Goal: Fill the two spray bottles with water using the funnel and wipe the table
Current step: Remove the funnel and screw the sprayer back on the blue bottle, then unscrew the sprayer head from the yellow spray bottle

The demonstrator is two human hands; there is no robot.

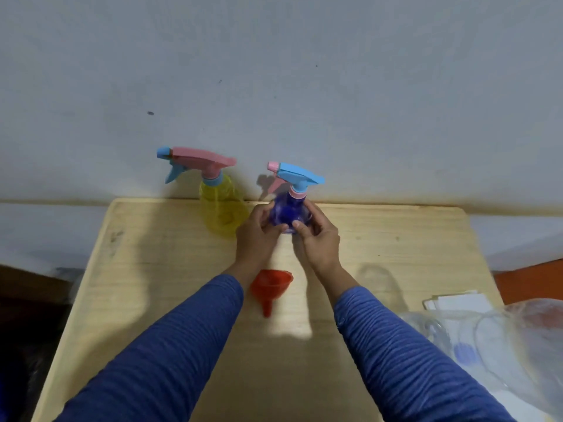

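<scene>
Both hands, left hand (259, 228) and right hand (316, 236), grip the blue translucent plastic spray bottle (289, 216) beyond the red plastic funnel (271, 284), trigger head seemingly on; next, unscrew it.

table (152, 269): pale matt wood | spray bottles (289, 214): translucent glossy plastic | funnel (269, 283): red plastic

There is one view only, from a wide-angle camera worn on the person's head. It looks forward and steeply down over a wooden table (152, 269) toward its far edge, which meets a pale wall (304, 71). The camera sits close: both sleeved forearms run up from the bottom of the frame, and the table's near edge falls outside it. The wide lens bends the far edge and the left and right edges. No second view shares the scene.
</scene>
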